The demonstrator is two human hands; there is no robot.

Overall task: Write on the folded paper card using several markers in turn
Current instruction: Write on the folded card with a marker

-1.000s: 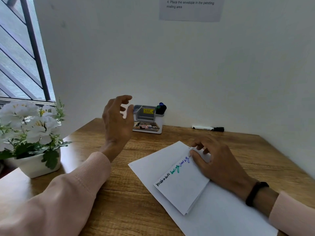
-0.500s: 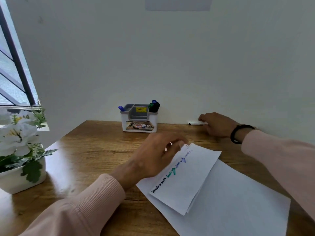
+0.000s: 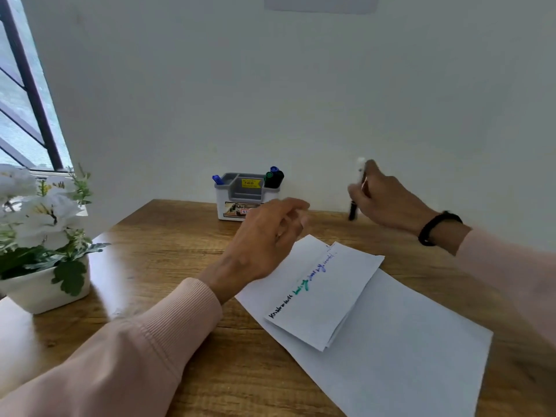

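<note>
A: While the right hand [image 3: 388, 203] is raised over the table's [image 3: 168, 236] far edge, what does it grip?

B: One marker [image 3: 356, 191], white barrel up and black cap down, tilted a little. Its fingers are curled round the middle of it. It is blurred, so I cannot tell whether the cap is on tight.

A: And the left hand [image 3: 264, 236]?

B: It holds nothing. Its fingers are loosely bent, and it hovers just beside the card's [image 3: 328, 293] far left corner. Whether it touches the paper I cannot tell. It also covers the lower right corner of the holder [image 3: 240, 197].

A: Where does the card lie?

B: Near the middle of the table, on the far left part of one larger white sheet [image 3: 406, 356] that runs off the near edge. One card, folded, with one line of writing along its left edge: black, then green, then blue.

A: How many markers altogether?

B: Five that I can count. One in the hand; three dark caps [image 3: 274, 177] bunched at the holder's right end, black, green and blue; one blue cap [image 3: 217, 179] at its left end. The holder stands at the far edge against the wall.

A: Anything else?

B: One white pot of white flowers [image 3: 39, 236] at the left edge, under the window [image 3: 21, 100]. One black band [image 3: 436, 227] on the right wrist. One paper [image 3: 320, 3] on the wall, cut off at the top.
</note>
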